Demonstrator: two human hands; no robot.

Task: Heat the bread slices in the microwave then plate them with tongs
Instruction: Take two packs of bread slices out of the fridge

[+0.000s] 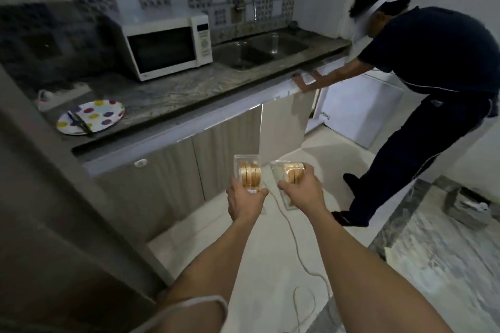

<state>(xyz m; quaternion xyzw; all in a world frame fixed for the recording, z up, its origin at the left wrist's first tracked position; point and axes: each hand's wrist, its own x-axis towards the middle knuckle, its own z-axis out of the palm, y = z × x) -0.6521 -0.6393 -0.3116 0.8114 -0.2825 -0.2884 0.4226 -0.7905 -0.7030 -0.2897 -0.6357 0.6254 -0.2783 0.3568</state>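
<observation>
Bread slices sit in two clear plastic packs held out over the floor, well in front of the microwave (pixel 166 47). Left hand (pixel 244 201) grips one bread pack (pixel 249 173) with slices standing on edge; right hand (pixel 303 188) grips the other bread pack (pixel 286 170). The closed white microwave stands on the bench (pixel 173 92). Left of the microwave, nearer the bench edge, lies a spotted plate (pixel 94 116) with dark tongs (pixel 78 123) across it. Right of the microwave are a sink (pixel 259 51) and another person (pixel 433 76) leaning on the bench
</observation>
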